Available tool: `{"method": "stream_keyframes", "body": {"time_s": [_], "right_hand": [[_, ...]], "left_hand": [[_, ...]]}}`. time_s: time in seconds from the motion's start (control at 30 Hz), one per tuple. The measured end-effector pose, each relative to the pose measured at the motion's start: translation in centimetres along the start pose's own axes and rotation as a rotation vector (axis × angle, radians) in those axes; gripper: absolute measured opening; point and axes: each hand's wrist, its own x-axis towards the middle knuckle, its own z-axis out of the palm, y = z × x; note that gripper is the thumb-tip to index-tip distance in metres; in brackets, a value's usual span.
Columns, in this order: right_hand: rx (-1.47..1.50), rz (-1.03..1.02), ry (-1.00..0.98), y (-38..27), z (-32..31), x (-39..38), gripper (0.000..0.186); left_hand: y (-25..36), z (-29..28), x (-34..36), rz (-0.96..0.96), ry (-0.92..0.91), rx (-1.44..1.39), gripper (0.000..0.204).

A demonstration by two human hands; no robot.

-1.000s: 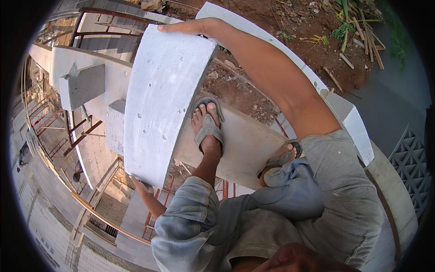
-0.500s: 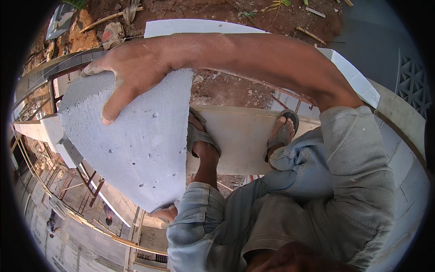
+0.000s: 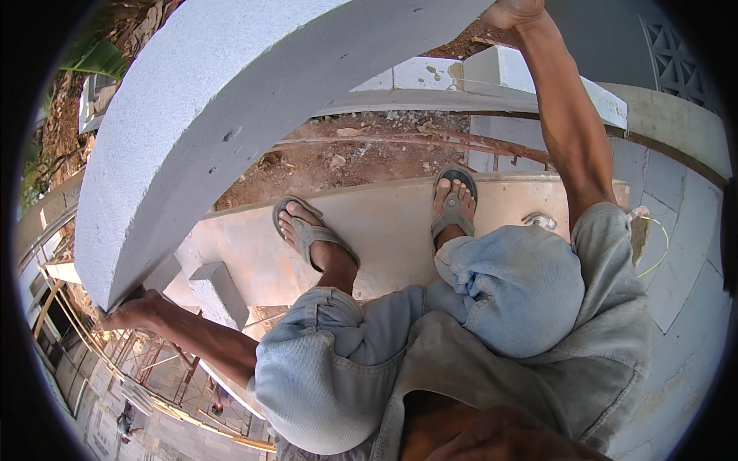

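Leftward, at 8 o'clock, the left hand (image 3: 134, 312) clasped the lower end of a long pale block (image 3: 223, 104), grainy and pitted, which arched past 10 o'clock toward 1. Near that hand sat a small grey block (image 3: 219, 294). Centrally, grey sandals (image 3: 314, 233) rested on a smooth tan board (image 3: 388, 246). At 1 o'clock the right hand (image 3: 515, 11), cropped by the top edge, had its grip on the long pale block's other end; half a second before, it had spread over a corner at 10.

left hand (image 3: 127, 311) clasping | left forearm (image 3: 204, 338) to its right | right hand (image 3: 515, 11) clasping, partly cropped | right forearm (image 3: 567, 107) below it
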Motion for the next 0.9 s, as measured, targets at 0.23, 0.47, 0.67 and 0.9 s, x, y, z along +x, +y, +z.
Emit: {"method": "stream_keyframes", "body": {"time_s": [0.23, 0.47, 0.67, 0.9], "right_hand": [[0.13, 0.082, 0.273, 1.1, -11.6, -6.0, 0.051], [0.207, 0.06, 0.508, 2.3, -16.9, -10.6, 0.057], [0.15, 0.051, 0.619, 2.0, -16.5, -11.4, 0.055], [0.03, -0.009, 0.548, 2.5, -14.6, -7.5, 0.061]], "left_hand": [[-6.5, 19.0, 4.5, -0.288, -0.388, -0.272, 0.042], [-14.8, 25.5, 0.7, -0.484, -0.414, -0.473, 0.047], [-15.4, 25.9, -2.6, -0.462, -0.51, -0.36, 0.053], [-11.1, 24.3, -2.4, -0.49, -0.539, -0.227, 0.061]]}}
